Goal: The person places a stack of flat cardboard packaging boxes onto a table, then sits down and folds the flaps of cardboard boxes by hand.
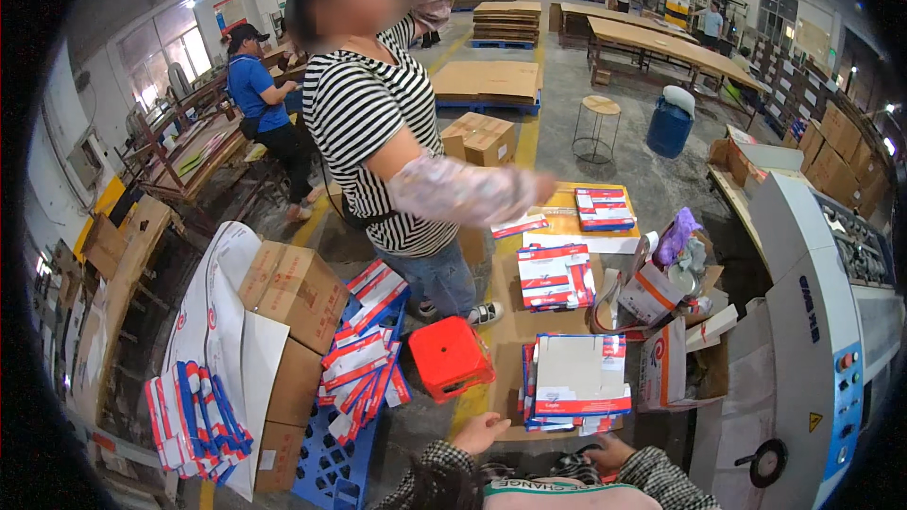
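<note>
My left hand [480, 433] is low in the view, just left of a stack of flat red, white and blue printed cartons [578, 397]. Its fingers are stretched out and nothing is in them. Near the front edge of that stack is my right hand [609, 454], with thumb and fingers apart and no object visible in it. A plain pale sheet [572, 362] covers much of the stack's top. Beyond lies a second stack of cartons [555, 276], with a smaller stack [605, 209] farther back on the table.
A person in a striped shirt [368, 123] stands across the table, arm reaching over it. A red stool [451, 357] and a blue pallet [331, 463] with carton piles are on the left. Boxes of odds and ends [652, 295] and a grey machine [803, 321] stand right.
</note>
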The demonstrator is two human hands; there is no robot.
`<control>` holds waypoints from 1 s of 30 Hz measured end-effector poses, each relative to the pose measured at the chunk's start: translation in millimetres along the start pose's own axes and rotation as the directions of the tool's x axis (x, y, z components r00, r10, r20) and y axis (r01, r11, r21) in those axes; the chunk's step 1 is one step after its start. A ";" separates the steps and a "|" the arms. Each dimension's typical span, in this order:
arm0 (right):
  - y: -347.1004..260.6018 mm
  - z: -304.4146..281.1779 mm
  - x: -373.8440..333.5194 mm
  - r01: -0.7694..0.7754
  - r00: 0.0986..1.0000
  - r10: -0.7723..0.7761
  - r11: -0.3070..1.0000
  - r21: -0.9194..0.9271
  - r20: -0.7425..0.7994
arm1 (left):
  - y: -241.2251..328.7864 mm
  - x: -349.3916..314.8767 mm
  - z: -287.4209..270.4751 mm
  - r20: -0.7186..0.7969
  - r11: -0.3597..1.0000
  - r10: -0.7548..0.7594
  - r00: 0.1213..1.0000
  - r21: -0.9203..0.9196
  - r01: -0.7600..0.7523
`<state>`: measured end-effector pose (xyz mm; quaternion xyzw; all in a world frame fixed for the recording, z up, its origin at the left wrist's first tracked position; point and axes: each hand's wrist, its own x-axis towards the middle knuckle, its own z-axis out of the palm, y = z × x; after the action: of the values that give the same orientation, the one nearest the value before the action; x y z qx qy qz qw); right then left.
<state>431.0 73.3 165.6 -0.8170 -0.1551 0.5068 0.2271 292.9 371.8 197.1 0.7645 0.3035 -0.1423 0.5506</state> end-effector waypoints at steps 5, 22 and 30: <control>17.9 59.8 13.2 0.048 0.989 -0.034 0.995 -0.091 0.147 | 4.3 4.3 -21.5 0.010 0.998 0.020 1.000 0.052 -0.020; 82.8 -70.6 53.3 -0.108 0.991 0.075 0.939 0.326 0.113 | -3.2 36.1 94.3 -0.165 0.986 -0.142 0.976 -0.107 0.125; 189.6 -126.0 53.6 -0.326 0.943 0.324 0.945 0.015 0.068 | 88.1 11.1 214.2 0.064 0.960 -0.199 0.978 -0.188 0.208</control>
<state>572.1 -88.7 73.0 -0.8115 -0.0188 0.5655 0.1459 381.2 157.9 182.0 0.6687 0.3806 -0.1847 0.6114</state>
